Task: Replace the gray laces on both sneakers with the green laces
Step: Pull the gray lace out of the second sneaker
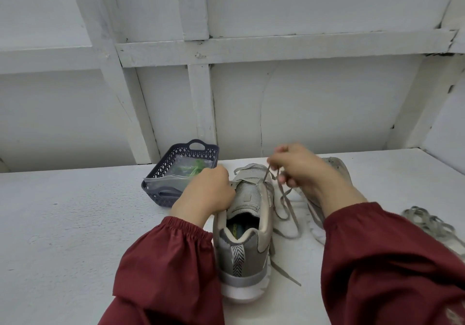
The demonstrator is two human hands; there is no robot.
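Gray sneaker [241,244]: stood upright, heel nearest | gray lace [286,206]: half-unthreaded, trailed right | second sneaker [336,167]: beyond, partly hidden | green laces [196,167]: lay inside clear bag [163,181]

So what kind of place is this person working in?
Perhaps a plain workroom or shed: a rough white-painted table against a white wall of panels and battens, with a small plastic basket on it.

Only lettering: a bit of lime-green print on the dark insole [236,231] inside the grey mesh-and-suede sneaker [242,256] w/ white sole, too blurred & small to read.
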